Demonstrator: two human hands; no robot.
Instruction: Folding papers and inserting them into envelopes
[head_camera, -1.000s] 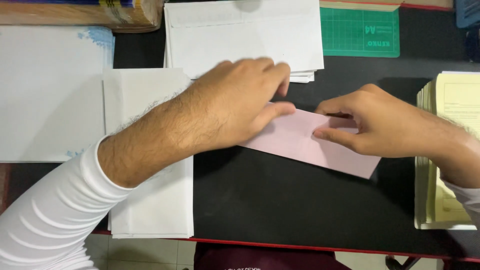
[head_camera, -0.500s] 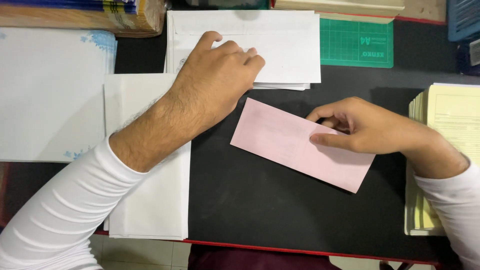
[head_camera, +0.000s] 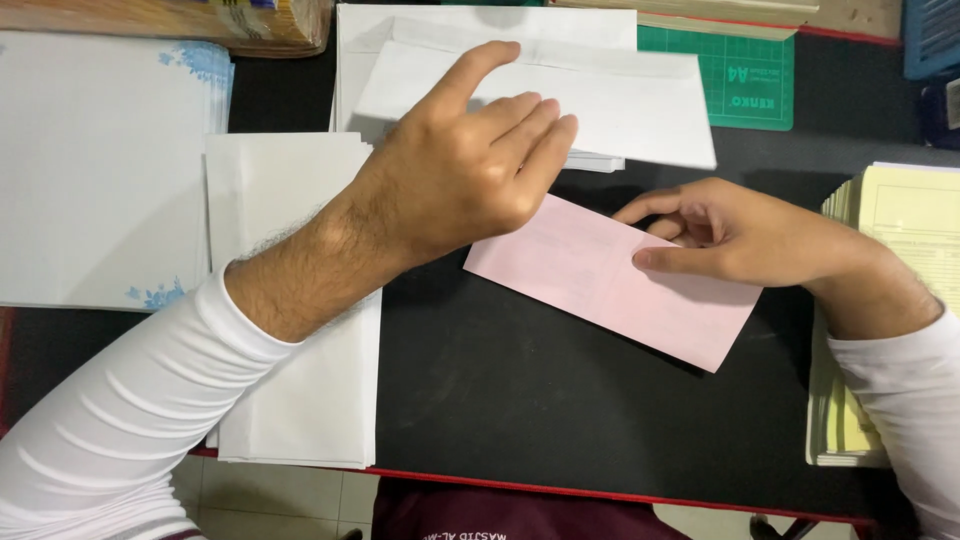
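A green cutting mat (head_camera: 745, 85) serves as landmark at the far edge of the black table (head_camera: 540, 420). Right of and nearer than the mat lies a yellow paper stack (head_camera: 915, 215). Far left of the mat sit white sheets with blue flower corners (head_camera: 95, 170), and folded white paper (head_camera: 290, 320) lies beside them.

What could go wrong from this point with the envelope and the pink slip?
The left hand lifts a white envelope off the envelope stack; a second one may drag along or the stack may skew. The right hand pins the folded pink paper only near one end, so it could pivot or unfold. The lifted envelope hangs low over the pink paper and might knock it.
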